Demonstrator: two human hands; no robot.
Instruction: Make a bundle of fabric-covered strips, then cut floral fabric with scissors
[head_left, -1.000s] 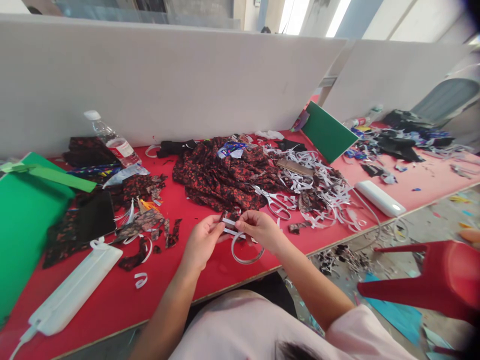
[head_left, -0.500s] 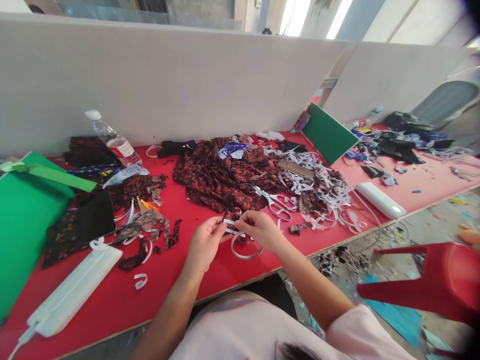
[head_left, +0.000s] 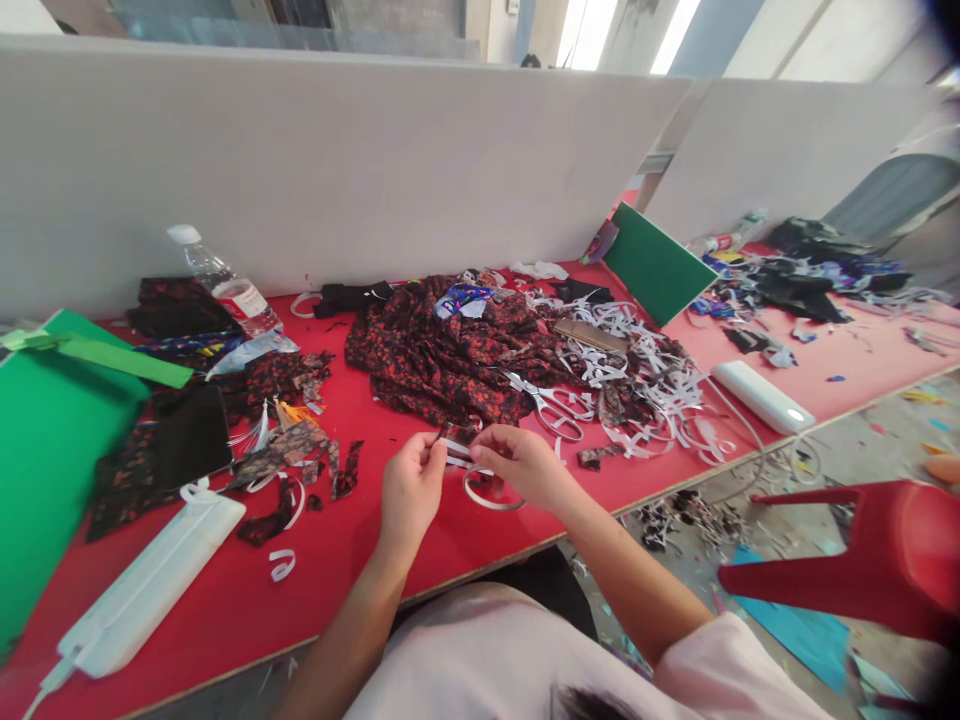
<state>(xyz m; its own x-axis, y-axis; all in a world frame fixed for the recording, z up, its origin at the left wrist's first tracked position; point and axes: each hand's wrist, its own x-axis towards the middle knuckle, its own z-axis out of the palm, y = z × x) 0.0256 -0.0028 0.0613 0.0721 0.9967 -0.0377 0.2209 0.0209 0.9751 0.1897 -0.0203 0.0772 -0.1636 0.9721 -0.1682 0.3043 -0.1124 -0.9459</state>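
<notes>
From where I'm standing, a strip (head_left: 457, 450) is sitting between the person's hands (head_left: 411, 488), over the front of the counter (head_left: 360, 570). Behind them, a big heap of cloth (head_left: 431, 350) is lying in the middle. Scissors (head_left: 564, 424) are lying by its near right side, and a pile of scraps (head_left: 667, 400) is spreading out to their right. Over on the left, a tablet (head_left: 196, 435) is lying on some cloth bits, and a box with a cord (head_left: 150, 590) is lying before it. A bottle (head_left: 244, 300) is sitting farther back, before the wall panel (head_left: 337, 180). A stool (head_left: 911, 550) is sitting on the floor, to the right.
</notes>
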